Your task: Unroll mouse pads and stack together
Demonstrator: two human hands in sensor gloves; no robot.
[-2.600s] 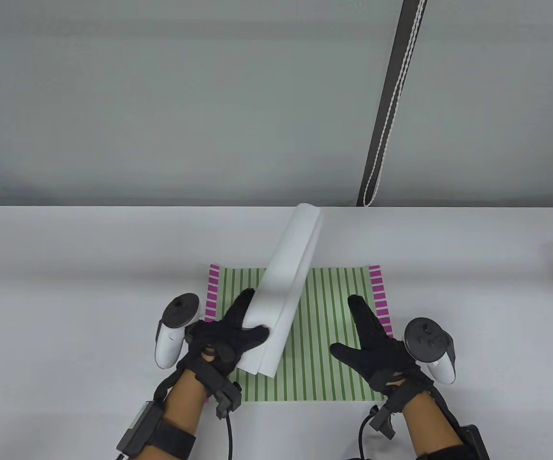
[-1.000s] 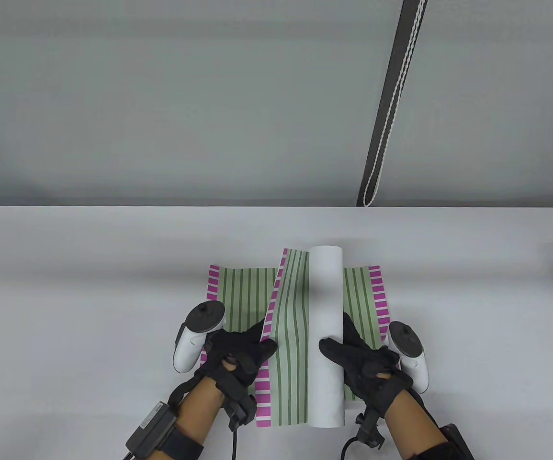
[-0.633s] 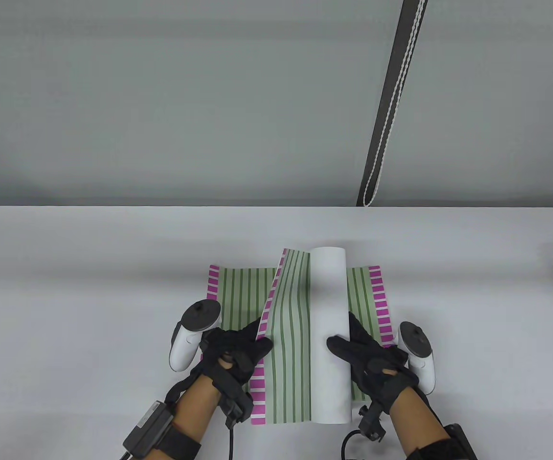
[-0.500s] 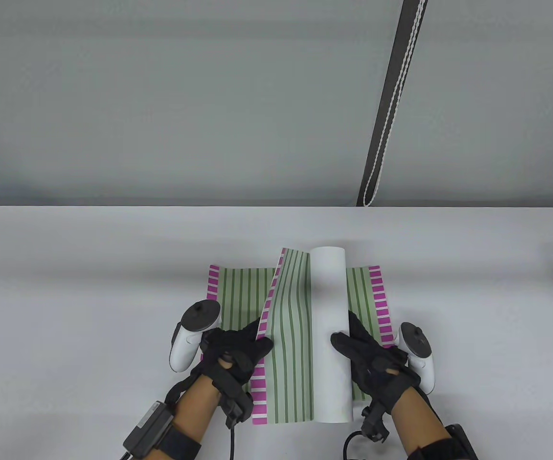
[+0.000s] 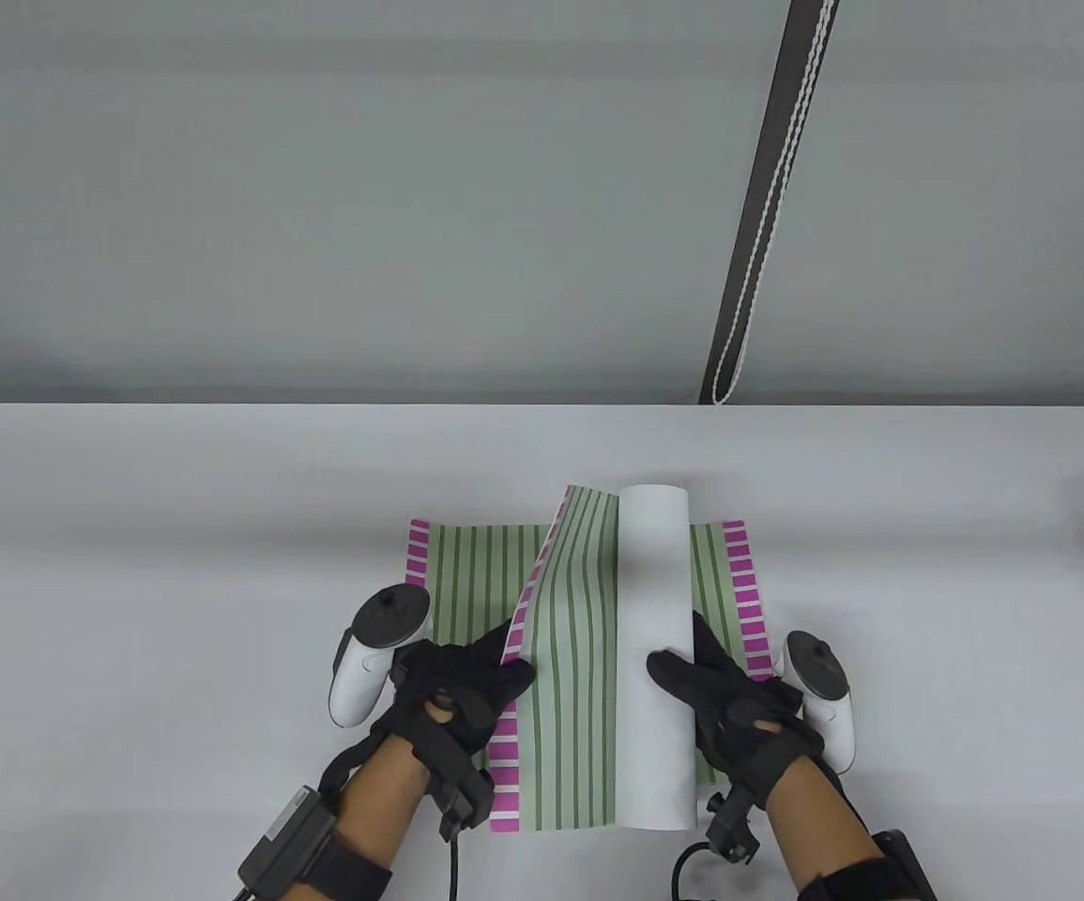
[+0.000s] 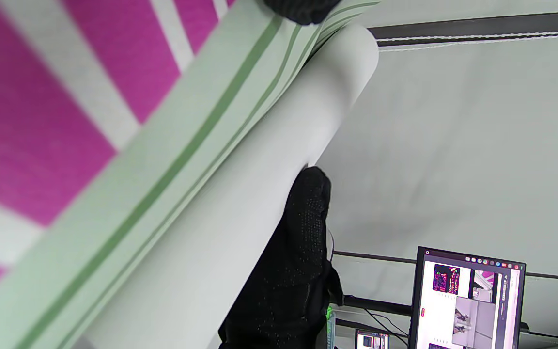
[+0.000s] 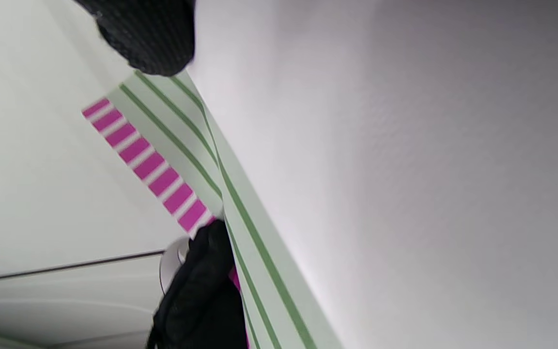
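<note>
My left hand [image 5: 452, 690] is pinching the pink-barred free edge of the half-unrolled striped mouse pad [image 5: 568, 676] at nine o'clock, anchoring it so the sheet is paying out flat over the flat striped mouse pad [image 5: 466, 572] beneath. At three o'clock my right hand [image 5: 734, 699] is cupping the white roll [image 5: 656, 648], thumb on top, fingers behind, steering it rightward across the white table [image 5: 175, 526].

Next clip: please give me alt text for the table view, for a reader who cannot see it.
Two gloved hands unroll a striped mouse pad on top of a flat one on a white table: the left hand grips the pad's free pink-edged side, the right hand holds the white roll. The flat pad beneath has the same green stripes and pink borders.
</note>
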